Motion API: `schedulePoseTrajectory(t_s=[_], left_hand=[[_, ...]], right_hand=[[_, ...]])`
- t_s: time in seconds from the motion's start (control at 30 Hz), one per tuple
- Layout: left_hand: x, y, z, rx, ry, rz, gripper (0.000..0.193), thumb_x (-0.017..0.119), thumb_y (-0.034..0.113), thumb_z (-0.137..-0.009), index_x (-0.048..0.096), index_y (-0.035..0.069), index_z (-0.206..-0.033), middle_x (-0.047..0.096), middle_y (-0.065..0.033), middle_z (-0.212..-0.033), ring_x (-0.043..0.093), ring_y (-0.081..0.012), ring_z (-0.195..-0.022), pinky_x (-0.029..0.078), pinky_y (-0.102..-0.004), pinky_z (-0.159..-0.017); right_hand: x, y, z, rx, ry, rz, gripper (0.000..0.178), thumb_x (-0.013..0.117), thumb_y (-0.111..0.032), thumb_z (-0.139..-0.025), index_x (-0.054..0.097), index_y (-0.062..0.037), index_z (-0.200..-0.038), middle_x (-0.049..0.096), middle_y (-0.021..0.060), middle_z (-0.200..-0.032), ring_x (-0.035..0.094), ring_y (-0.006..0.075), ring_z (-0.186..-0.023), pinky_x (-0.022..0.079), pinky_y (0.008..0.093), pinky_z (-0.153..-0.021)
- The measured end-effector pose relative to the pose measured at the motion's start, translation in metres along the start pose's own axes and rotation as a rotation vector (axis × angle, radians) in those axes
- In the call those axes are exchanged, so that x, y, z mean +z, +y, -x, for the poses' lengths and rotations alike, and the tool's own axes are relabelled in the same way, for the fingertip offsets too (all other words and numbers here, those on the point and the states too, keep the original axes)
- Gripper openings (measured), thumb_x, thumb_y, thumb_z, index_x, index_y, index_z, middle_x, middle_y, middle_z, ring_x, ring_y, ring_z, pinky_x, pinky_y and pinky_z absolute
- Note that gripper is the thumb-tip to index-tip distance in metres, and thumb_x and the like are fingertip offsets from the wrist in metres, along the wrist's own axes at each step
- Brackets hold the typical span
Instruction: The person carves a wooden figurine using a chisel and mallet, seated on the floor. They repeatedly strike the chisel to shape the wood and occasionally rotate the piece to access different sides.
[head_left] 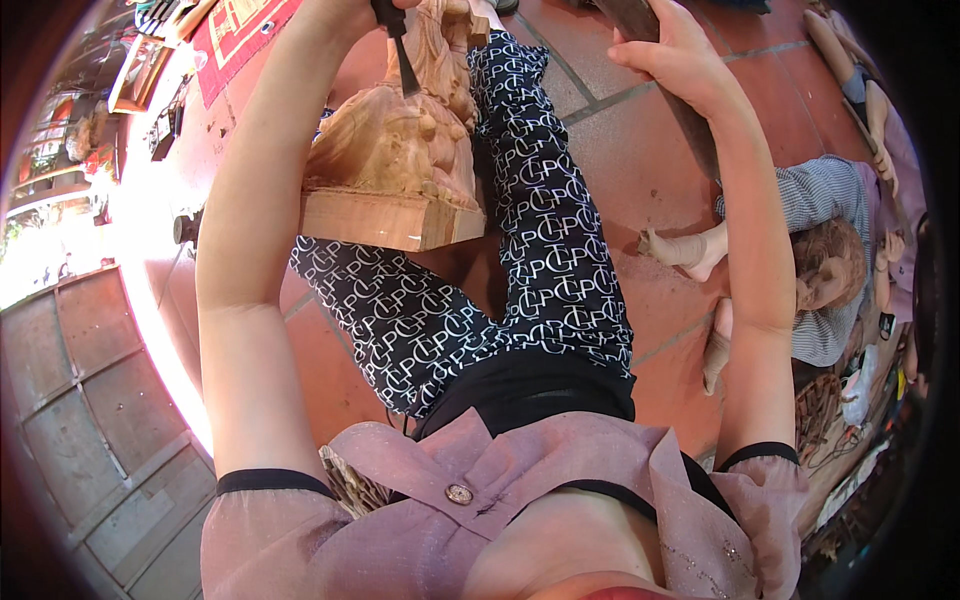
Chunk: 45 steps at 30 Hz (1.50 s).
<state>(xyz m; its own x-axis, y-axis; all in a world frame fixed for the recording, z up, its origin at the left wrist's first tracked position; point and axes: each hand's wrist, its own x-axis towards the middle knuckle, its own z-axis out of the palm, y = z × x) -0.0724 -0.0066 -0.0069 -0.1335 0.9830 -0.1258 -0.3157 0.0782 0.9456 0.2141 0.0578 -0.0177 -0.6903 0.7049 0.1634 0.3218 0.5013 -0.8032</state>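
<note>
A carved wooden figure (400, 140) on a squared block base stands between my legs, upper centre. My left hand (345, 15), partly cut off by the top edge, is closed round the dark handle of a chisel (405, 68). The chisel's flat tip points down and meets or nearly meets the carving's surface. Out to the right, my right hand (682, 58) is closed on a long dark bar, mallet-like (690, 130), raised apart from the carving. Its upper end leaves the picture, and part of it runs behind my forearm.
Red floor tiles (640, 150) lie around my patterned trousers. Close on the right sits another person in striped trousers (835, 200), feet toward me. A red patterned cloth (232, 45) lies at the far left; grey panels (95, 400) stand at the lower left.
</note>
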Motion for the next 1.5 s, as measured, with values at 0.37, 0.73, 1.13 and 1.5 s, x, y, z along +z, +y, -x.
schedulePoseTrajectory(t_s=[0.37,0.73,1.13,1.5], left_hand=[[0.018,-0.025,0.002,-0.221,0.023,-0.273,0.029,0.054,0.024,-0.088,0.041,0.015,-0.063,0.036,0.0034,-0.05,0.033,-0.0093,-0.04,0.028,-0.0254,-0.038],[0.032,-0.038,0.006,-0.294,-0.025,-0.326,0.025,0.059,0.018,-0.085,0.042,0.014,-0.067,0.038,0.0035,-0.052,0.036,-0.0079,-0.038,0.027,-0.0249,-0.035],[0.054,0.004,0.053,-0.032,-0.115,-0.148,0.033,0.054,0.035,-0.094,0.045,0.013,-0.071,0.04,0.0022,-0.055,0.039,-0.0089,-0.046,0.033,-0.0252,-0.044],[0.066,-0.008,0.064,0.066,0.038,-0.39,0.031,0.058,0.025,-0.093,0.046,0.01,-0.067,0.038,0.0031,-0.051,0.037,-0.0078,-0.041,0.031,-0.0231,-0.04]], right_hand=[[0.003,-0.031,0.011,-0.076,0.041,-0.237,0.079,0.061,0.008,-0.066,0.035,-0.0054,-0.139,0.056,0.0031,-0.098,0.054,0.0091,-0.075,0.046,0.0246,-0.063],[-0.007,-0.006,0.006,-0.228,-0.063,0.189,0.075,0.061,0.005,-0.065,0.04,-0.0044,-0.136,0.056,0.0085,-0.115,0.056,0.0186,-0.093,0.047,0.0282,-0.08],[0.005,-0.028,0.061,0.167,0.086,-0.296,0.074,0.063,0.006,-0.071,0.036,-0.0059,-0.138,0.055,0.0056,-0.106,0.052,0.0094,-0.082,0.045,0.0257,-0.074],[0.015,-0.037,0.077,-0.047,0.222,-0.295,0.075,0.063,0.008,-0.07,0.035,-0.0021,-0.138,0.053,0.0027,-0.107,0.051,0.0073,-0.081,0.044,0.0228,-0.072]])
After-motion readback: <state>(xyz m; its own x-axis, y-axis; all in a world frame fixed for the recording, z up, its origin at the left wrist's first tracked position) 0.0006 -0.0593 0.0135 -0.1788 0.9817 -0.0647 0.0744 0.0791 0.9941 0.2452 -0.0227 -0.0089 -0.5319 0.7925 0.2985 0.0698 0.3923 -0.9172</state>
